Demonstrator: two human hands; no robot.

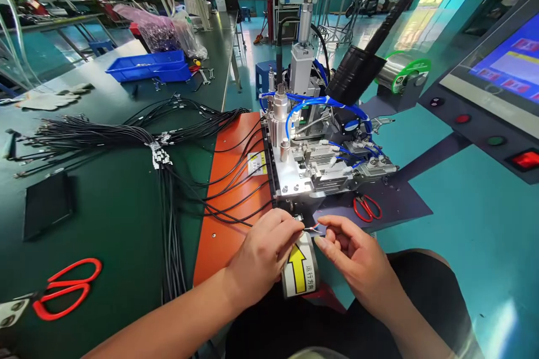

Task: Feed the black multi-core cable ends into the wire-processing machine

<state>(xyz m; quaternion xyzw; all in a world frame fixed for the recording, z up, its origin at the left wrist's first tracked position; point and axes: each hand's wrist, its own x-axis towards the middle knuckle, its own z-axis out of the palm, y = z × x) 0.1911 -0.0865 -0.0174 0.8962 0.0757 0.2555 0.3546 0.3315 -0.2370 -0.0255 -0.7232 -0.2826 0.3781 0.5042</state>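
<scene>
My left hand (264, 247) is closed, pinching a black cable close to its stripped end. From its fingertips stick out thin coloured wires (313, 228), a red and a blue one among them. My right hand (357, 252) is right beside these wires, thumb and index finger apart around the tips; whether the index finger touches one is too small to tell. Just below the hands is a cylinder (311, 275) with a yellow arrow label. Behind them stands a metal machine (295, 171) with blue air tubes. More black cables (236, 188) run over the orange base plate (206, 258).
A bundle of black cables (168, 224) lies on the green table at left, with red-handled scissors (67, 289) and a blue tray (149, 67). Small red-handled snips (367, 208) lie right of the machine. A solder spool (400, 73) and a control screen (505, 73) stand at right.
</scene>
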